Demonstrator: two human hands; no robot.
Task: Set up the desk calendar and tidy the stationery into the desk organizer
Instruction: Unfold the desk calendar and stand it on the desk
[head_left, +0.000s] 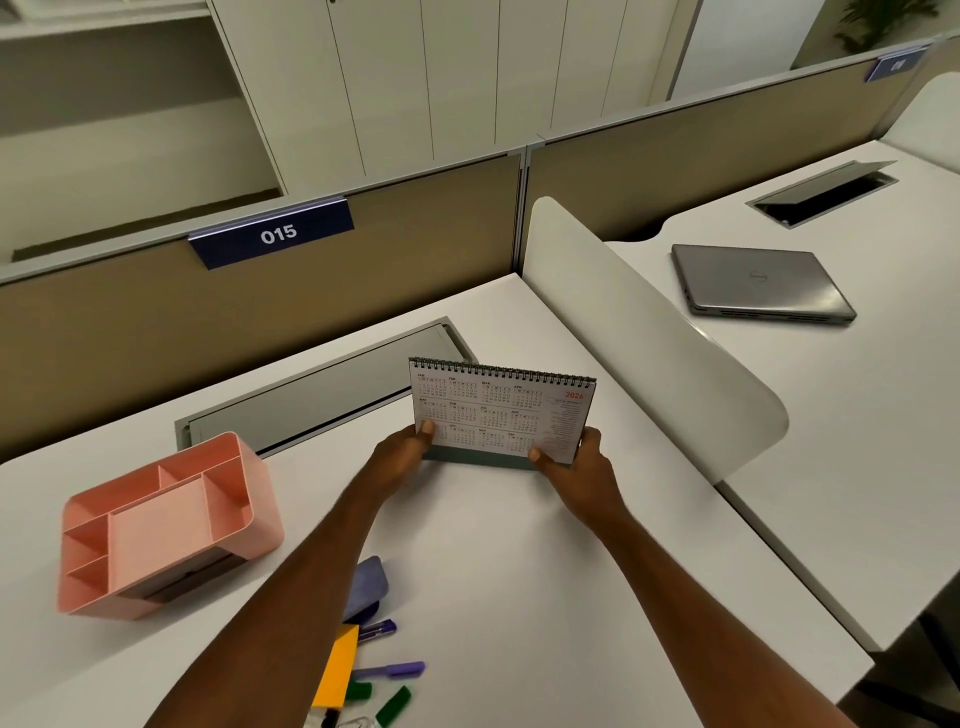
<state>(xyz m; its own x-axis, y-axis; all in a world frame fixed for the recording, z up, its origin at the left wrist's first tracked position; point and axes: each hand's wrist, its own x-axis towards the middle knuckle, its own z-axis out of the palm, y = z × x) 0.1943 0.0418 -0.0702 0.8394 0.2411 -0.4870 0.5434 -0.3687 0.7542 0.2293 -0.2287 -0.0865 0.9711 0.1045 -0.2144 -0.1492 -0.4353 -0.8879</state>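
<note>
The desk calendar (501, 410) stood upright near the middle of the desk (519, 571), just in front of the closed cable hatch (322, 389), its year page facing the person and its spiral binding on top. The left hand (401, 458) pinched the lower left corner, thumb on the front of the page. The right hand (584, 470) pinched the lower right corner the same way, so both held the calendar and nothing else. The grey-green base showed below the page and seemed to meet the desk, though whether it bore weight there could not be told.

The step in hand looked to be standing the calendar on its own. To do it well, the base flaps wanted spreading evenly so the tent sat square, not skewed. The lower edge wanted pressing flat to the desk before either hand let go; a one-sided release would likely tip it. The hands were better eased off one at a time, with the thumbs kept clear of the loose pages.

The pink desk organizer (166, 525) sat to the near left, its compartments holding nothing visible. The stationery lay loose at the near edge, partly under the left forearm: a purple pen (389, 669), a yellow notepad (337, 670) and green pieces (393, 705). Tidying had not yet begun.
</note>
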